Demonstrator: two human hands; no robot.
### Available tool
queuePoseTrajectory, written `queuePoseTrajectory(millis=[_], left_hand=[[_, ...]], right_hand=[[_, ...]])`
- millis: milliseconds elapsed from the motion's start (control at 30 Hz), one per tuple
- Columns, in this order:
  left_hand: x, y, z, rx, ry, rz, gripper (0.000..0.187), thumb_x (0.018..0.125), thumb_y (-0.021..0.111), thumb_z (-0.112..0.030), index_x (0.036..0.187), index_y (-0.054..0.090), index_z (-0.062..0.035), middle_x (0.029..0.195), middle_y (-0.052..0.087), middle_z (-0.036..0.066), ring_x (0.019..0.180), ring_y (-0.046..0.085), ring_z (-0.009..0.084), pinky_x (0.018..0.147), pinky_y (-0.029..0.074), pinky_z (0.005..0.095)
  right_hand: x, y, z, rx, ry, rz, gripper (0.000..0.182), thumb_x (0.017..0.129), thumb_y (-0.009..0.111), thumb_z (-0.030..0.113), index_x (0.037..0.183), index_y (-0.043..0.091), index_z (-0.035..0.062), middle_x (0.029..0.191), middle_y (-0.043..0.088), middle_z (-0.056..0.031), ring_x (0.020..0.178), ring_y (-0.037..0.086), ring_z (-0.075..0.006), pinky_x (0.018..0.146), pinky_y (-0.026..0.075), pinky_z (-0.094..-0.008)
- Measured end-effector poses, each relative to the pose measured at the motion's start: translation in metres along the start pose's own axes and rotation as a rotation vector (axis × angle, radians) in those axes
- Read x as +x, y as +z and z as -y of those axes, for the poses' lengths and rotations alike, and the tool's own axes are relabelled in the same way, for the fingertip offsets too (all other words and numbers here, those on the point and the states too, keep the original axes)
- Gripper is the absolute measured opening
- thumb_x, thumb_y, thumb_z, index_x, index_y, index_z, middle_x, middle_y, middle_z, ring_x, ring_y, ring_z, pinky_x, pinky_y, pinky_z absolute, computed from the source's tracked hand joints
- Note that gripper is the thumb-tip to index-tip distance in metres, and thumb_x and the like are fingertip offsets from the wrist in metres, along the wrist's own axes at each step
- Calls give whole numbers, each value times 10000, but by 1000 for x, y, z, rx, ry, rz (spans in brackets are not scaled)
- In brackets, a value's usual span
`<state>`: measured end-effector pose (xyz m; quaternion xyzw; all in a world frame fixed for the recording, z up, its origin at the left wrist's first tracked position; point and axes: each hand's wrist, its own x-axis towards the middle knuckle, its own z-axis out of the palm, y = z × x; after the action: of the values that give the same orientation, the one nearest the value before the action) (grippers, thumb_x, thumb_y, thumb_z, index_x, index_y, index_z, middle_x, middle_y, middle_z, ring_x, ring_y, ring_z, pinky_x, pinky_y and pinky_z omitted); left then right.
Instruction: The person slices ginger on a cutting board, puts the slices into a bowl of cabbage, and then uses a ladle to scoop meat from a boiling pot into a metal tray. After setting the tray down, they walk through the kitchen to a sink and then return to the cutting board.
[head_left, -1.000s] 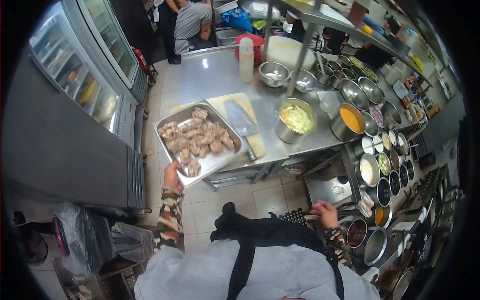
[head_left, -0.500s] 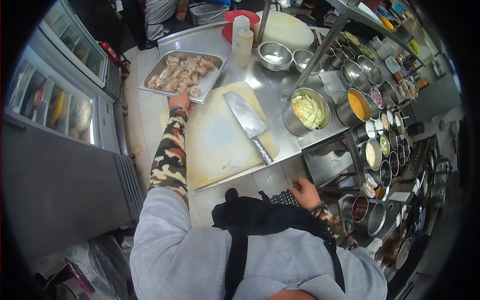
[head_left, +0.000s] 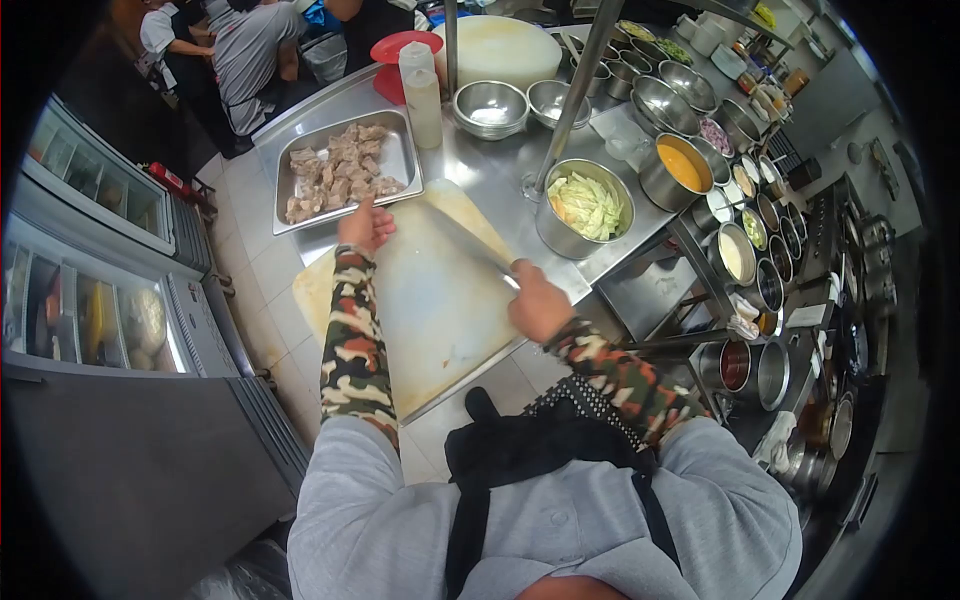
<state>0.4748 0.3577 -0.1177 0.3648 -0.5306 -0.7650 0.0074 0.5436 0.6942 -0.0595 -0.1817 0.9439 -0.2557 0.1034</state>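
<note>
A steel tray (head_left: 405, 150) holding chunks of pale meat (head_left: 345, 170) rests at the left of the counter, behind the cutting board. My left hand (head_left: 368, 228) is at its front edge, over the board's back left corner, with fingers apart and nothing held. The worn, yellowish cutting board (head_left: 430, 300) has a few small scraps on it. Over its right side, my right hand (head_left: 540, 302) is closed round the handle of a large knife (head_left: 462, 238), whose blade is smeared by motion and points toward the tray.
Right of the board stands a steel pot (head_left: 580, 235) of cut cabbage. Squeeze bottles (head_left: 424, 110) and steel bowls (head_left: 490, 108) are behind it. A metal post (head_left: 575, 100) rises from the counter. People (head_left: 255, 60) are at the back left; fridges (head_left: 100, 310) line the left.
My right hand has come up from beside the counter and taken the knife's handle. My left hand has let go of the tray, which now sits squarer on the counter. The view has shifted.
</note>
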Motion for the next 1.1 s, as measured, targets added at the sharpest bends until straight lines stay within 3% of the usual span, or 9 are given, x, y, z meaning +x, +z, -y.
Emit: queuePoseTrajectory(millis=[67, 133, 200, 400, 500, 567, 767, 967, 1100], left_hand=[[-23, -26, -1, 16, 169, -81, 388, 930, 567, -367, 1004, 601, 12, 810, 667, 121, 571, 632, 178, 466, 461, 257], [-70, -61, 7, 10, 275, -185, 334, 907, 609, -310, 1013, 603, 7, 792, 652, 113, 555, 610, 165, 465, 456, 248], [-104, -108, 36, -16, 314, -324, 250, 900, 624, -242, 983, 621, -6, 747, 639, 88, 538, 593, 146, 451, 442, 247], [-193, -203, 117, -26, 145, -566, 226, 934, 587, -238, 1010, 601, -26, 756, 644, 65, 528, 584, 121, 421, 384, 237], [-214, -199, 132, -44, 151, -610, 222, 944, 574, -228, 1036, 583, -27, 762, 640, 66, 521, 583, 123, 419, 385, 238], [-230, -183, 133, -72, 162, -655, 218, 947, 569, -221, 1047, 575, -28, 767, 638, 66, 520, 585, 125, 420, 390, 238], [-315, -103, 172, 155, 58, -666, 216, 933, 568, -177, 1053, 562, 3, 791, 637, 87, 541, 611, 164, 429, 430, 251], [-416, -71, 357, 27, -260, -946, 186, 879, 583, -127, 995, 581, 19, 694, 628, 127, 487, 623, 209, 381, 454, 309], [-516, -6, 508, 176, -477, -877, 205, 844, 581, -173, 955, 613, -4, 720, 637, 147, 532, 606, 269, 415, 440, 358]], right_hand=[[-6, -28, -41, 215, -276, -56, 443, 851, 571, 117, 1278, 486, 35, 966, 629, -205, 723, 641, -280, 651, 520, -386], [-37, -130, -36, 461, 130, 246, 430, 884, 633, 107, 1292, 524, 24, 755, 585, -19, 503, 525, -85, 442, 419, -244], [-72, -223, -39, 515, 282, 380, 394, 874, 628, 60, 1261, 565, 15, 717, 573, -32, 500, 505, -86, 448, 410, -248], [-56, -326, -79, 160, 354, -94, 431, 788, 619, 8, 1219, 604, -8, 778, 635, -29, 584, 553, -74, 519, 444, -240], [63, -331, -119, 119, -36, -141, 466, 789, 553, 91, 1236, 576, -38, 901, 670, -70, 782, 584, -114, 727, 471, -259], [161, -312, -131, -355, -338, -275, 491, 776, 523, 81, 1255, 565, -16, 1080, 648, -242, 980, 640, -321, 878, 484, -375], [439, -194, -122, -646, -114, -124, 433, 880, 550, 287, 1218, 579, 17, 1161, 603, -262, 1108, 575, -386, 931, 463, -421], [436, -163, -154, -671, -291, -70, 310, 858, 574, 163, 1110, 616, -12, 1036, 649, -213, 968, 633, -324, 841, 516, -399], [322, -197, -170, -671, -411, 510, 230, 843, 590, 81, 1037, 641, -31, 952, 679, -180, 874, 672, -282, 780, 551, -384]])
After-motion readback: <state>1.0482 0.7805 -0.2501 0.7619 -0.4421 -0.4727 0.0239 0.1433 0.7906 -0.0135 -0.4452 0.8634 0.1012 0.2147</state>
